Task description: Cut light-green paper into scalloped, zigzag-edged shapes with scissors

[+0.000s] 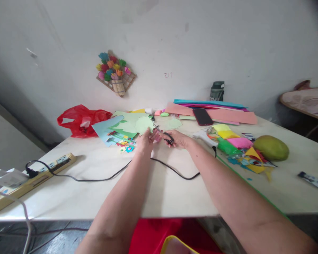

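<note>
My left hand [146, 138] grips a pale green paper cutout [143, 124] with a wavy edge, held above the table. In my right hand [176, 138] is a pair of scissors [168, 138] with black handles; the blades point up and left, close to the cutout's right edge. Whether they are cutting into it, I cannot tell. Another pale green wavy cutout [174, 123] lies behind my right hand. Left of my left hand are a light blue paper sheet [102, 131] and several small paper flowers [129, 149].
A power strip [53, 167] is at left, its black cable [95, 180] crossing under my arms. Behind are a red plastic bag [82, 121], coloured paper sheets [238, 115] and a phone [202, 116]. To the right lie clay packs [238, 142], paper scraps [250, 162] and a green fruit [271, 148].
</note>
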Demonstrator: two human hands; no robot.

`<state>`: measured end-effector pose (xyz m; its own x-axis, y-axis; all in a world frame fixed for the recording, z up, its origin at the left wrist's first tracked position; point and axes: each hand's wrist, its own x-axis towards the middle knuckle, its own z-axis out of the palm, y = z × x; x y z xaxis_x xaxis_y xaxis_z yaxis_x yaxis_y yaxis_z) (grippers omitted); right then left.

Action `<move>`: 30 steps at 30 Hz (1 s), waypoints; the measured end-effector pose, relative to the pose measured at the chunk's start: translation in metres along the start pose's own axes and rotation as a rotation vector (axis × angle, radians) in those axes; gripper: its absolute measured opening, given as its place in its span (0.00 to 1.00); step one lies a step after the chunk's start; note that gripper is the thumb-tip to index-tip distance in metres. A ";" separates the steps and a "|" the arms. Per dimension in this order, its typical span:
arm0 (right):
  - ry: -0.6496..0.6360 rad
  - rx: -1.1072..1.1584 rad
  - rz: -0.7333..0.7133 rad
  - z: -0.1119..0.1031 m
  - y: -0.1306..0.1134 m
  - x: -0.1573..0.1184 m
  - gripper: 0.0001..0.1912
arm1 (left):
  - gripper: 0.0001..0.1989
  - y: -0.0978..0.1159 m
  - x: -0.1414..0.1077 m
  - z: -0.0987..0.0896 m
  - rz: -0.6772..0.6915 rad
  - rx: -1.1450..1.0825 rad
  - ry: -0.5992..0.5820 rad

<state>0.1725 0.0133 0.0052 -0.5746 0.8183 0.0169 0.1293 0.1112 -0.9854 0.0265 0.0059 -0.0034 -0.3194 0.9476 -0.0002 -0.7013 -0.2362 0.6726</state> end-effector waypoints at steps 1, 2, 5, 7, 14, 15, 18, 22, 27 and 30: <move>0.001 0.003 0.001 0.000 0.001 0.000 0.19 | 0.10 0.000 0.000 0.000 -0.002 -0.001 0.001; 0.002 0.006 0.002 0.000 0.001 0.001 0.19 | 0.09 0.000 0.000 0.000 -0.004 0.002 0.001; -0.001 0.013 -0.001 0.000 0.002 0.001 0.18 | 0.09 -0.001 0.000 0.001 -0.001 0.022 -0.004; -0.002 0.014 -0.007 0.000 0.002 0.001 0.19 | 0.10 -0.002 0.000 0.000 0.005 0.038 -0.001; 0.009 0.007 -0.024 0.001 0.003 0.002 0.21 | 0.10 -0.005 0.003 -0.002 0.016 0.001 0.003; 0.011 0.007 -0.025 0.001 0.004 0.002 0.21 | 0.10 -0.005 0.003 -0.002 0.018 0.000 0.000; 0.016 0.010 -0.028 0.002 0.004 0.003 0.21 | 0.10 -0.005 0.003 -0.002 0.021 0.008 0.001; 0.024 0.016 -0.021 0.003 0.004 0.003 0.21 | 0.10 -0.006 0.003 -0.002 0.022 0.029 0.018; 0.037 0.014 -0.012 0.004 0.004 0.003 0.21 | 0.10 -0.006 0.005 -0.002 0.025 0.018 0.027; 0.035 0.005 -0.018 0.003 0.004 0.004 0.21 | 0.10 -0.006 0.005 -0.002 0.022 0.006 0.027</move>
<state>0.1682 0.0148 0.0005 -0.5482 0.8354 0.0408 0.1151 0.1236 -0.9856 0.0282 0.0116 -0.0089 -0.3521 0.9359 -0.0052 -0.6897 -0.2557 0.6775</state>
